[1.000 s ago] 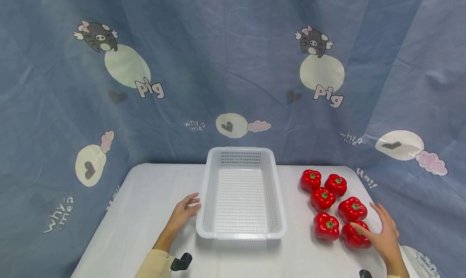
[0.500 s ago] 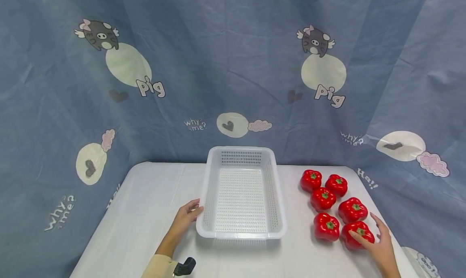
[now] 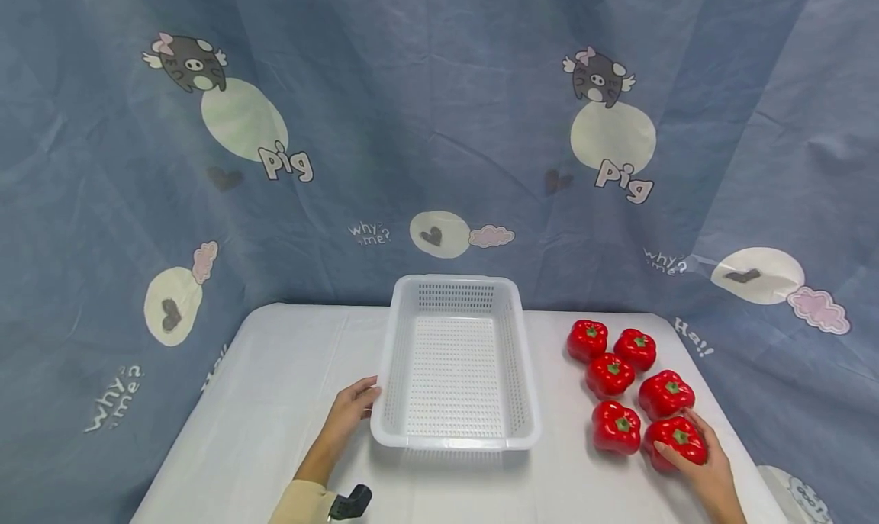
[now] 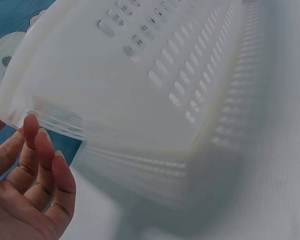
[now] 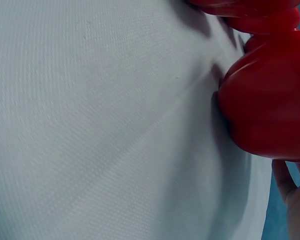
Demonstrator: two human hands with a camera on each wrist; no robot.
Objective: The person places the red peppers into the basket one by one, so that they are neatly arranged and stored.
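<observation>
A white plastic basket [image 3: 453, 442] with a perforated floor and sides stands mid-table. My left hand [image 3: 349, 411] holds its left rim, thumb on the upper side and fingers curled up beneath; the left wrist view shows the fingertips [image 4: 45, 142] right at the rim. At the right, my right hand [image 3: 710, 463] grips the nearest red bell pepper [image 3: 676, 436], thumb across its front and fingers around its far right side. This pepper fills the right edge of the right wrist view, with fingers [image 5: 282, 175] against its side.
Several other red bell peppers [image 3: 616, 426] lie close together, left of and behind the gripped one. The white-covered table [image 3: 288, 356] ends at a blue printed curtain [image 3: 330, 143] behind and at the sides.
My right hand has moved left and closed around the near right pepper. My left hand has come slightly nearer and taken hold of the basket's rim.
</observation>
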